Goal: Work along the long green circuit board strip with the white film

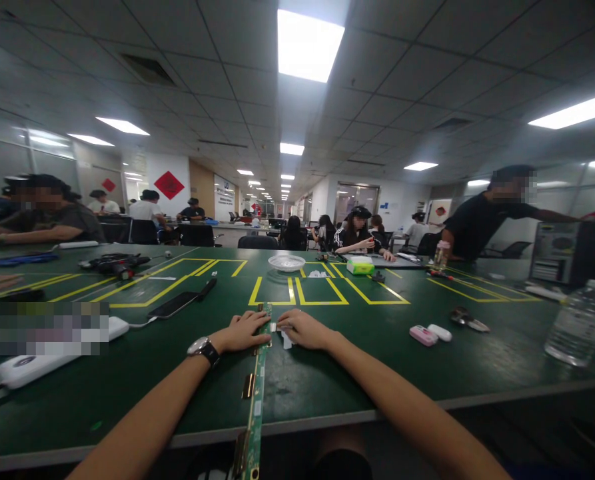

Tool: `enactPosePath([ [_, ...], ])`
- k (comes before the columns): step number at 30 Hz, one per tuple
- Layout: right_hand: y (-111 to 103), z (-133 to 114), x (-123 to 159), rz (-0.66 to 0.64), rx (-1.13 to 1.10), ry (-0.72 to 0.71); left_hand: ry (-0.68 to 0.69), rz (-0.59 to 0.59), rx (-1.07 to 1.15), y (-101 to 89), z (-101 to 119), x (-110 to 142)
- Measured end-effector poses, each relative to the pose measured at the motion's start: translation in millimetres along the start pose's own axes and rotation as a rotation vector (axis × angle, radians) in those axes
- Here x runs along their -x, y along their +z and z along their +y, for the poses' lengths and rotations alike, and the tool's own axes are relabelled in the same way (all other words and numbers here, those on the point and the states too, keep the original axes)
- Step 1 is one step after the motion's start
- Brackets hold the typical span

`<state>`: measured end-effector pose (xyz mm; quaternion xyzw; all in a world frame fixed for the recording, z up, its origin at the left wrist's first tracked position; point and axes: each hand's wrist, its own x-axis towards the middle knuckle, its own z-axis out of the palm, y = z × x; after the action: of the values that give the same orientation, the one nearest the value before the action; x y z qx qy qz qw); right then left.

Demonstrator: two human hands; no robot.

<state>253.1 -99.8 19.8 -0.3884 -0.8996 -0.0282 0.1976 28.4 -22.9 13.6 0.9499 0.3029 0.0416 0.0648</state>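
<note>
A long, narrow green circuit board (pixel 258 393) with copper-coloured flexible tabs lies lengthwise in front of me, its near end reaching past the table edge. My left hand (pixel 242 331), wearing a watch (pixel 204 348), is closed over the far part of the board, with fingers and thumb across it. Just right of the board, my right hand (pixel 302 329) has its fingers curled in a pinch on a white piece of tissue (pixel 286 341), which hangs below them. The right fingertips are close to the board's edge, beside a small white patch; exact contact is hard to see.
On the green table (pixel 342 373) are a clear dish (pixel 286 263), a green tissue pack (pixel 360 266), a pink case (pixel 424 335) and a water bottle (pixel 580 327). A white power strip (pixel 62 353) and a phone (pixel 173 305) lie left. Several people sit or stand around.
</note>
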Motion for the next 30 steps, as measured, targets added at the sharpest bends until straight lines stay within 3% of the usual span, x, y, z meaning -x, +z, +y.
enactPosePath([
  [6, 4, 4, 1, -0.044, 0.103, -0.003, 0.018, 0.003, 0.009, 4.4, -6, -4],
  [20, 12, 11, -1, -0.053, 0.043, -0.045, 0.004, -0.001, 0.008, 6.8, -4, -5],
  [30, 8, -1, -12, -0.021, 0.091, -0.09, -0.042, 0.044, 0.085, 5.6, -3, -5],
])
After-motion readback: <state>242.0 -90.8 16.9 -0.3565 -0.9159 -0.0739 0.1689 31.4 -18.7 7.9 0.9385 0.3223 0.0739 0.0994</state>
